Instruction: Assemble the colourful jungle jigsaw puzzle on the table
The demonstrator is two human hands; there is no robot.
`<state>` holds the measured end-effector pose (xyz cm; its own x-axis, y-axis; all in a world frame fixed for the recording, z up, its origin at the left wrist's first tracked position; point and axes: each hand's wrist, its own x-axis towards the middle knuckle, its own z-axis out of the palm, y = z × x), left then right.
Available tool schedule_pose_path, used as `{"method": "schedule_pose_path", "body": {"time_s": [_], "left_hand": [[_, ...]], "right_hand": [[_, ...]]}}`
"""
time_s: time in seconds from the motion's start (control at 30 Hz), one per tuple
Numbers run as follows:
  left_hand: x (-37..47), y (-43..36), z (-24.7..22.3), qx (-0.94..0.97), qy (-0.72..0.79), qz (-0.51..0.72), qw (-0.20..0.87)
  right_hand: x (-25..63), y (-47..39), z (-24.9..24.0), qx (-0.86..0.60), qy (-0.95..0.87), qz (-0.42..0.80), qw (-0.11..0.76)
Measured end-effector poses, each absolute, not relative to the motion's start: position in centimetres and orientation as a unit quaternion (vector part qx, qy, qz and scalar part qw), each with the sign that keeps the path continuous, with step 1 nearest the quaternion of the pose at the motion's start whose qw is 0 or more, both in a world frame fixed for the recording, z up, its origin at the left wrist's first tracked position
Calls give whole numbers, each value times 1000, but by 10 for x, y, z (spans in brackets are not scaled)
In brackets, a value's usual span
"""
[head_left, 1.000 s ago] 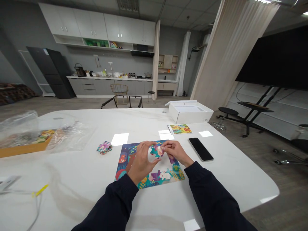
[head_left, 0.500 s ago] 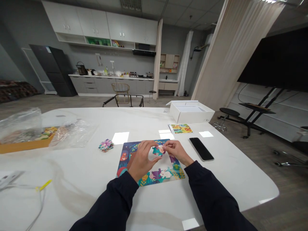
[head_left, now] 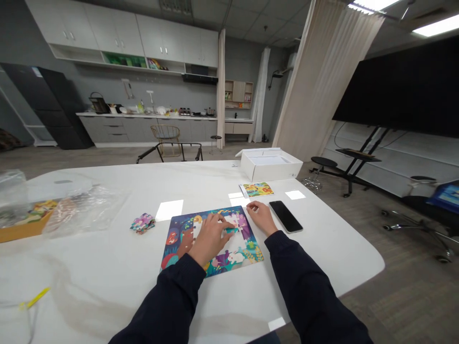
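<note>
A colourful jigsaw puzzle [head_left: 186,221] lies on the white table, its outer part filled and pale board showing inside. Over its middle, my left hand [head_left: 212,237] has its fingers closed on a puzzle piece [head_left: 232,228], low at the right side of the pale area. My right hand [head_left: 261,217] is beside the puzzle's right edge, fingers curled together; whatever they may hold is too small to tell. A small pile of loose pieces [head_left: 142,223] rests left of the puzzle.
Right of my right hand lies a black phone [head_left: 286,216]. Behind are a picture card [head_left: 258,189] and an open white box [head_left: 271,164]. Plastic wrapping [head_left: 86,210] and an orange tray [head_left: 27,228] sit at the left, a cable with a yellow tie [head_left: 38,297] nearer.
My right hand has come away from the piece to the puzzle's right edge. My left hand has lowered with the piece toward the board. The camera view has turned right.
</note>
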<state>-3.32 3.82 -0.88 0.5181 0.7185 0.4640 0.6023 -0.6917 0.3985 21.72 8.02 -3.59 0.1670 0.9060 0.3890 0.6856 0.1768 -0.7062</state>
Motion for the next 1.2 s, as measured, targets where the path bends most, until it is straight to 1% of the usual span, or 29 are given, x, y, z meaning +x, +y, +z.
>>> {"method": "schedule_pose_path", "body": {"time_s": [0.07, 0.23, 0.53, 0.77, 1.07, 1.2], "left_hand": [[-25, 40, -15, 868, 382, 301, 102], [-16, 41, -24, 866, 392, 279, 134], [-17, 39, -20, 862, 419, 242, 155], [-18, 35, -19, 867, 420, 231, 137], [-14, 22, -11, 891, 409, 179, 81], [-13, 19, -7, 892, 415, 164, 75]], "right_hand": [[219, 82, -42, -611, -651, 119, 434], [216, 81, -47, -597, -667, 141, 423], [217, 84, -50, -605, -663, 152, 414], [218, 86, -52, -604, -662, 149, 418], [219, 86, -55, -603, -660, 151, 423], [220, 87, -56, -600, -665, 152, 417]]}}
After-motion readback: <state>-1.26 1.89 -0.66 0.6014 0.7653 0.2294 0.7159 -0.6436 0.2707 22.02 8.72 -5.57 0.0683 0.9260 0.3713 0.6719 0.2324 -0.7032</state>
